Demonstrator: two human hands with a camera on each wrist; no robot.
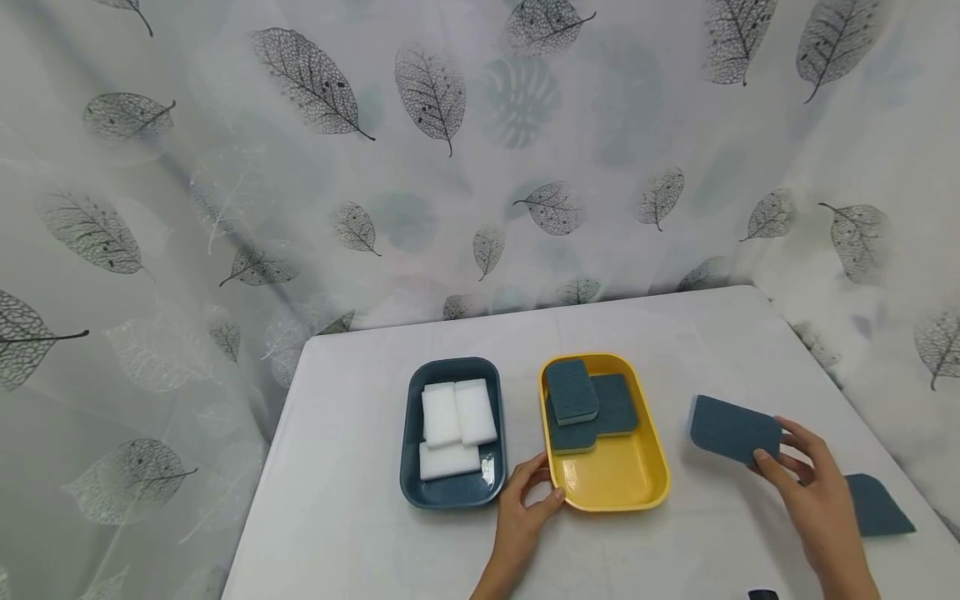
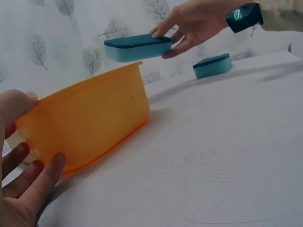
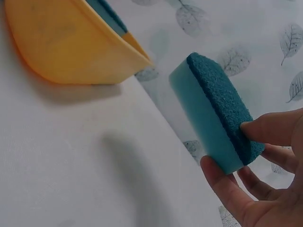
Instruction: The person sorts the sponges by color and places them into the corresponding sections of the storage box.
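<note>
My right hand (image 1: pixel 813 487) pinches one end of a scouring sponge (image 1: pixel 735 429), its dark green scrubbing side up. In the right wrist view the light teal foam side of the sponge (image 3: pixel 208 118) shows, held above the table. My left hand (image 1: pixel 525 508) holds the near left corner of a yellow plastic basin (image 1: pixel 611 483), thumb at the rim and fingers against the outer wall. Several like sponges (image 1: pixel 573 392) lie in the far part of the basin, one stacked on top. Another sponge (image 1: pixel 877 504) lies on the table beside the right hand, partly hidden by it.
A dark blue basin (image 1: pixel 450 502) left of the yellow one holds white sponges (image 1: pixel 442 415). Both stand on a table with a white cloth (image 1: pixel 345 467). A leaf-printed curtain (image 1: pixel 465 183) hangs behind and at the sides. A dark watch (image 2: pixel 244 18) is on the right wrist.
</note>
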